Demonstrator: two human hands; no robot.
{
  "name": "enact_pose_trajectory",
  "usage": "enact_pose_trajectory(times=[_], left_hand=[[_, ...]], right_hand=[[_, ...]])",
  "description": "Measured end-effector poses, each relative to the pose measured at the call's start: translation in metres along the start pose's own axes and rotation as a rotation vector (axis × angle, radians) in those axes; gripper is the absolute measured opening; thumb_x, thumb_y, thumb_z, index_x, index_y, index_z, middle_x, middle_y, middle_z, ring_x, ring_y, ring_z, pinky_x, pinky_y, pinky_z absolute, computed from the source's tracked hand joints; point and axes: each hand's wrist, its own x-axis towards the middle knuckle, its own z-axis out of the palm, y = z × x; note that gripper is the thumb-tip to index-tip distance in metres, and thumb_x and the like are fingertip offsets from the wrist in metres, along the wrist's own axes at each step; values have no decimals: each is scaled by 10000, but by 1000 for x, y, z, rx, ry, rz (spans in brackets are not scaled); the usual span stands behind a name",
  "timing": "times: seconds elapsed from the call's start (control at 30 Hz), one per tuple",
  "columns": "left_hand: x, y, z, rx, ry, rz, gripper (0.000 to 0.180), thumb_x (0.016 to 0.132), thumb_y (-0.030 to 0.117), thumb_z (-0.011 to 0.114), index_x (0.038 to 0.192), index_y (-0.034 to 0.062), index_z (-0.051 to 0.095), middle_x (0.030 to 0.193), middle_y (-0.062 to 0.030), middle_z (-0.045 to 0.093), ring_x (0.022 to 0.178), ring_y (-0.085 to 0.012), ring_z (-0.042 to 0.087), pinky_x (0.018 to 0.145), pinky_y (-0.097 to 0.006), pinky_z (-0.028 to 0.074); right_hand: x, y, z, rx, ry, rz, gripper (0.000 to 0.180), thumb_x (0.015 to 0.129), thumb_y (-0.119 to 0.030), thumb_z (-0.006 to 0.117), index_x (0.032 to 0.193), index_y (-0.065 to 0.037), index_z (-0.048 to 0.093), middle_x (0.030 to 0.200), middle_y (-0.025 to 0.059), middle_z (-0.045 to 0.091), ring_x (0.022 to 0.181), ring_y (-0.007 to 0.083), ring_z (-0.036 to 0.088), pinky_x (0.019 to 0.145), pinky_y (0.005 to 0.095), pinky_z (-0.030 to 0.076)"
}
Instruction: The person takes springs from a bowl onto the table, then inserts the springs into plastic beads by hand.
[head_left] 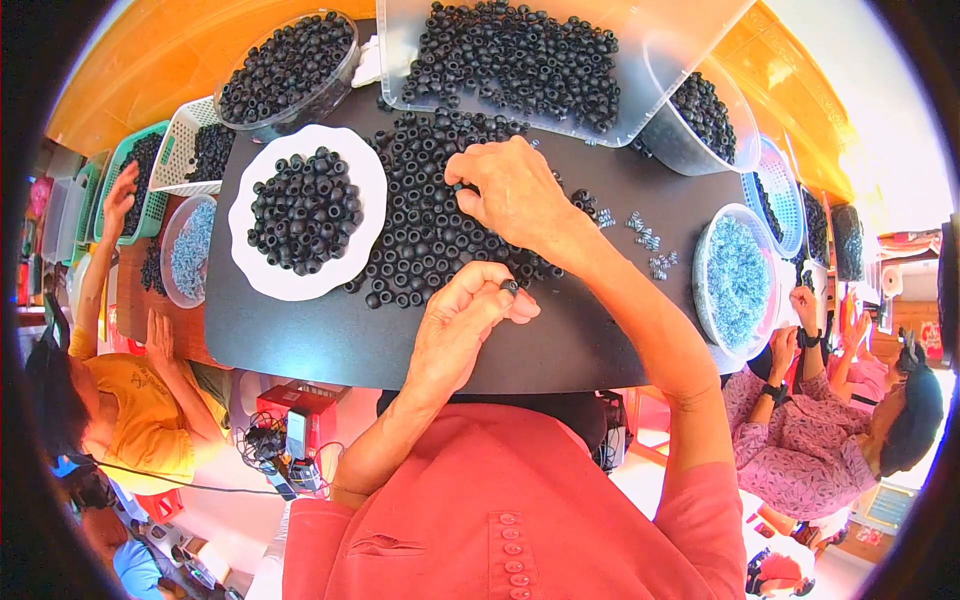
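Note:
A loose heap of black, bead-like round pieces with holes (pixel 420 215) spreads over the dark table. Between the thumb and fingers of my left hand (pixel 460 322), near the heap's front edge, is one black round piece (pixel 510 286). My right hand (pixel 515 190) reaches over the heap with thumb and fingertips pinched together; something dark shows at the tips, too small to make out. On the left, a white scalloped plate (pixel 262 277) bears a mound of the same pieces. Several small metal springs (pixel 643 236) lie loose to the right of my right wrist.
A round tub of springs (pixel 735 280) stands at the table's right edge. Along the back are a clear bin (pixel 640 110), a clear bucket (pixel 735 150) and an oval tub (pixel 350 75), all with black pieces. Co-workers sit left, in a yellow shirt (pixel 150 415), and right, in a patterned top (pixel 800 440).

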Motion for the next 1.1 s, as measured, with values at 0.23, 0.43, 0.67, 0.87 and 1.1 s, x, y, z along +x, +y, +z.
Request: enact_pose_trajectory(times=[0.23,0.43,0.67,0.87,1.1], left_hand=[[0,0,-1,-36,-8,37,162,922,95,506,1053,2,522,908,-133,650,853,-172,619,816,-315,478],[3,7,2,-96,40,92,143,938,61,458,1055,15,526,910,-118,646,869,-180,618,828,-327,483],[4,0,2,75,81,92,176,928,80,491,1084,10,531,943,-75,625,871,-157,598,845,-315,472],[2,-1,2,146,50,129,169,932,50,468,1083,5,529,956,-54,605,880,-135,583,846,-294,466],[2,3,8,174,123,122,119,917,32,466,1020,5,519,856,-53,625,814,-114,600,796,-258,477]], right_hand=[[-12,-11,-15,431,82,230,195,710,-49,635,906,-49,646,739,54,619,629,122,587,591,269,462],[-62,-21,-34,1003,36,516,114,791,-9,591,888,19,643,747,0,614,688,48,566,614,218,479],[-93,-31,-24,1185,14,380,166,819,101,544,952,37,621,888,82,615,730,141,626,650,284,526],[-98,-30,-21,1076,67,240,212,833,89,546,1018,36,634,948,95,603,732,160,645,663,274,544],[-98,-37,-14,1287,228,401,127,826,39,584,951,31,609,764,66,632,677,112,619,622,243,503]])
